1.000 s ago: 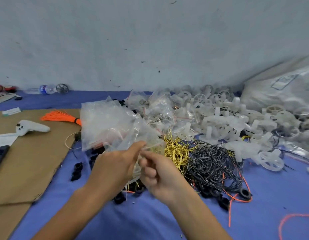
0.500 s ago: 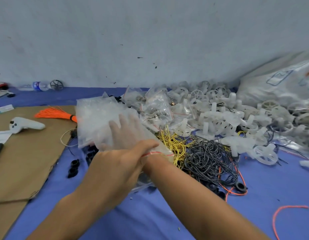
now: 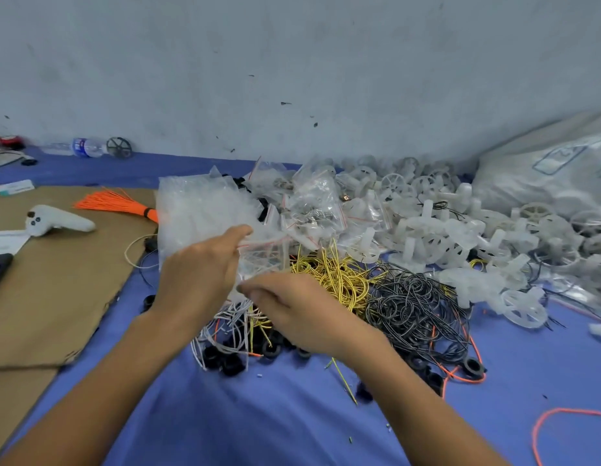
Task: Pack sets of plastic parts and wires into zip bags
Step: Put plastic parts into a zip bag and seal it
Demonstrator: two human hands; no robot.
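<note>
the left hand (image 3: 201, 277) grips a small clear zip bag with a red seal strip (image 3: 266, 255), thumb over its top edge, holding it up above the clutter. the right hand (image 3: 295, 311) sits just below and beside the left, fingers curled in toward the bag's lower corner (blur hides whether they actually pinch it, so i cannot tell). just beyond the left hand lies a fat stack of clear zip bags (image 3: 198, 210). a tangle of yellow wires (image 3: 329, 277) lies just beyond the right hand, with a coiled pile of black wires (image 3: 413, 307) to that hand's right. under both hands are loose white wires (image 3: 225, 319) and small black plastic rings (image 3: 225, 359) on the blue cloth (image 3: 258, 418). a heap of white plastic wheel parts (image 3: 443, 237) spreads well beyond and right of the right hand.
</note>
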